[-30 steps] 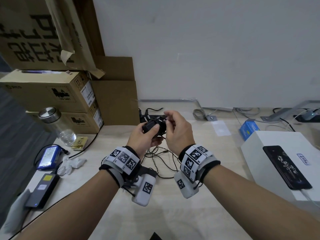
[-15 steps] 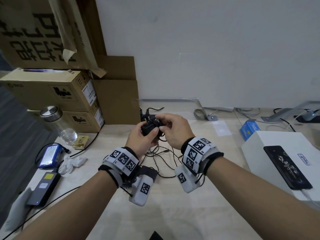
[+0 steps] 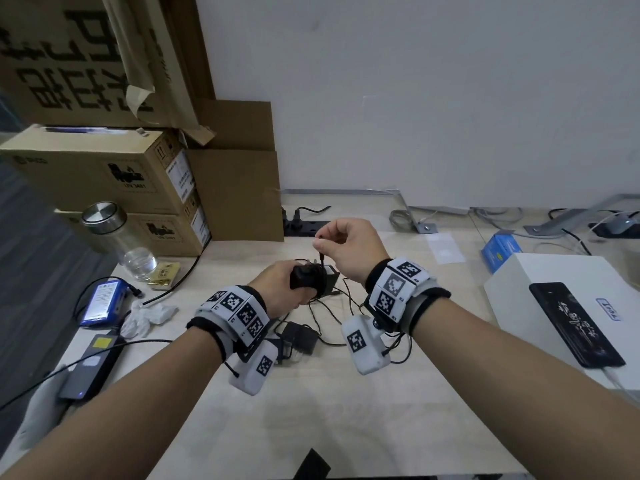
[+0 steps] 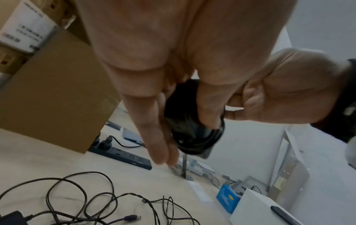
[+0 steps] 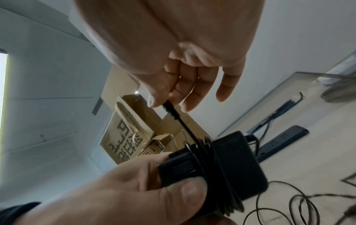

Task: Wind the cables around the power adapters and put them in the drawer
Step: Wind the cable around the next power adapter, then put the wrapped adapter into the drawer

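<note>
Your left hand (image 3: 277, 289) grips a black power adapter (image 3: 313, 280) above the middle of the table (image 3: 346, 410), thumb pressed across its ribbed end, fingers curled under the body. Its cable (image 5: 207, 153) is already wound in several turns around the adapter's middle. Your right hand (image 3: 349, 245) pinches the cable's plug end (image 5: 170, 108) between thumb and forefinger, the other fingers loosely spread, and the last short stretch of cable runs taut from the windings up to that pinch.

Half a second ago both hands were bunched together around the adapter, higher and farther toward the back edge. Now your right hand has lifted clear above the left, drawing the free end upward, while your left hand has dropped lower and nearer to you with the adapter.

On the table below your wrists a second power adapter (image 3: 299, 337) lies with its loose cables (image 4: 96, 202) tangled toward the centre, where it lay before. A black power strip (image 4: 123, 155) sits by the back edge beside the cardboard boxes (image 3: 114, 181). A glass bottle (image 3: 117, 237) stands near the left edge, and a white box (image 3: 540, 292) carrying a phone (image 3: 575, 323) sits at the right edge. The drawer is not visible in any view.
</note>
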